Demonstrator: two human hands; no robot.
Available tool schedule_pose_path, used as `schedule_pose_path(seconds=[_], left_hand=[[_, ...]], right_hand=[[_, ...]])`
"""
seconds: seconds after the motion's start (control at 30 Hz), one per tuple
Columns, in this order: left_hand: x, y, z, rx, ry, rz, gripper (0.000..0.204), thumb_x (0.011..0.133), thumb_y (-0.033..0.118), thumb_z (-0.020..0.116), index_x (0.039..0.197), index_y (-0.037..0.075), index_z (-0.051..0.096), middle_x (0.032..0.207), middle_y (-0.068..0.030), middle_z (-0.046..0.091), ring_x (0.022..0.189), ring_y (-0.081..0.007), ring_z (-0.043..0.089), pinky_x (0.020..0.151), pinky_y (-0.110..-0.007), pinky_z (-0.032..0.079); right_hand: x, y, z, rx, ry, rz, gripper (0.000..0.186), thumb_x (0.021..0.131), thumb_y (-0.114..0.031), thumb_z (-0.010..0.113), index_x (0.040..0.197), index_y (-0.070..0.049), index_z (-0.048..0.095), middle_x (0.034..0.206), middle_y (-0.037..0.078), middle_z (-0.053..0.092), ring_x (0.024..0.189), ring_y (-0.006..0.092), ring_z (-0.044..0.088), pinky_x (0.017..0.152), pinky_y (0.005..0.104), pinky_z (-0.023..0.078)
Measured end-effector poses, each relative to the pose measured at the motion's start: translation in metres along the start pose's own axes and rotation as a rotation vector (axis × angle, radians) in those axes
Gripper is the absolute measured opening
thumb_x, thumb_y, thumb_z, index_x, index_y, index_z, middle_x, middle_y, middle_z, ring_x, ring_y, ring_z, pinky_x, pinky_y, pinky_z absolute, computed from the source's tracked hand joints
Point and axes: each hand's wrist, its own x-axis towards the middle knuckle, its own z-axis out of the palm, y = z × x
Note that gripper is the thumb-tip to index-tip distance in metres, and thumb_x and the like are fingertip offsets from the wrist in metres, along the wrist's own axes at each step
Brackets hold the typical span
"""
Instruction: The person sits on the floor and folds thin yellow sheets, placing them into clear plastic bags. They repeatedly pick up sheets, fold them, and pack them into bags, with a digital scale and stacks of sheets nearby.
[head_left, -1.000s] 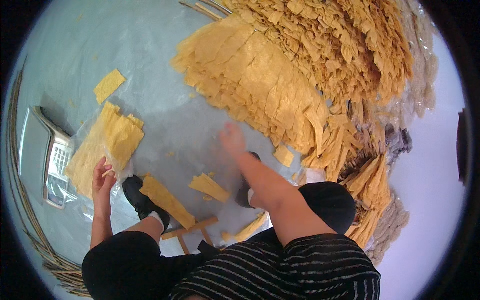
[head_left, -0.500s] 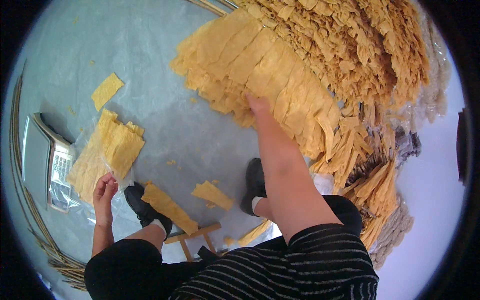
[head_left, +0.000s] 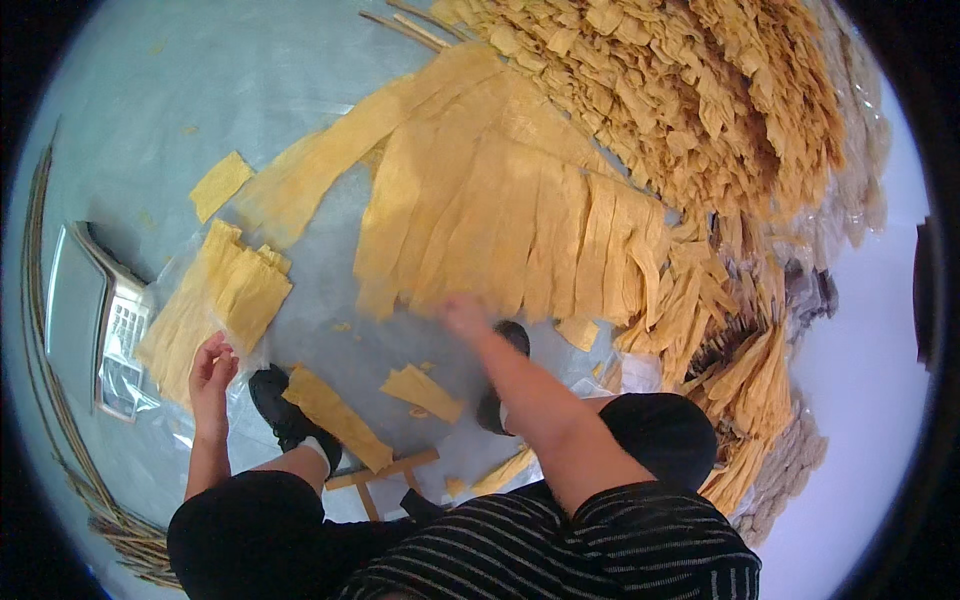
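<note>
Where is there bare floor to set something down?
The widest free patch is the grey floor at upper left, beyond the small yellow piece and left of the top sticks. A smaller one lies between the stacked sheets and the fanned strips, with a few crumbs. Above and right of those, the heap and loose strips crowd in.

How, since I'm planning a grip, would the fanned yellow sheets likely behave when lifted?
Probably floppy: the sheets look creased and lie limply. Likely light for their size, since they look paper-thin. Perhaps easily torn, as a ragged scrap lies nearby.
</note>
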Motion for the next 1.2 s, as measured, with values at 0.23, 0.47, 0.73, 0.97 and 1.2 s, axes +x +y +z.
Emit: schedule_pose_path(seconds=[0.23,0.47,0.73,0.97,1.2], left_hand=[[-0.003,0.001,-0.006,0.014,0.021,0.006,0.035,0.091,0.013,0.054,0.127,0.012,0.052,0.104,0.0009,0.053,0.090,-0.0093,0.054,0.081,-0.023,0.045],[-0.001,0.001,-0.006,-0.008,0.018,-0.038,0.038,0.090,0.012,0.056,0.128,0.012,0.051,0.106,0.0007,0.051,0.091,-0.0103,0.053,0.083,-0.025,0.044],[0.001,-0.001,-0.017,0.026,0.045,0.016,0.042,0.089,0.015,0.055,0.130,0.013,0.048,0.112,-0.0001,0.051,0.094,-0.0109,0.054,0.085,-0.025,0.044],[0.006,0.031,-0.026,0.050,0.163,0.235,0.045,0.090,0.016,0.056,0.133,0.011,0.046,0.126,-0.0060,0.048,0.114,-0.0163,0.047,0.096,-0.030,0.039],[-0.058,0.200,0.030,0.198,-0.343,0.588,0.049,0.095,0.034,0.047,0.137,0.009,0.040,0.139,-0.0103,0.041,0.131,-0.0220,0.035,0.108,-0.035,0.028]], right_hand=[[-0.034,-0.111,0.001,0.412,-0.999,0.256,0.022,0.082,-0.024,0.062,0.073,-0.004,0.064,0.067,0.009,0.065,0.052,0.0169,0.062,0.049,0.0304,0.051],[0.122,-0.149,-0.059,-0.401,0.322,-0.336,0.038,0.080,-0.042,0.060,0.099,-0.009,0.065,0.108,0.016,0.058,0.101,0.0318,0.056,0.088,0.0433,0.043],[0.138,-0.178,-0.059,-0.589,-0.054,-0.353,0.052,0.075,-0.055,0.062,0.100,-0.010,0.063,0.098,0.014,0.060,0.093,0.0302,0.058,0.082,0.0410,0.044],[0.076,-0.208,-0.128,-0.337,0.053,-0.523,0.047,0.081,-0.054,0.059,0.075,-0.007,0.056,0.064,0.009,0.058,0.061,0.0259,0.057,0.059,0.0362,0.045],[-0.037,-0.278,-0.188,-0.260,0.092,-0.758,0.042,0.085,-0.051,0.055,0.074,-0.010,0.056,0.066,0.011,0.058,0.062,0.0312,0.058,0.056,0.0400,0.045]])
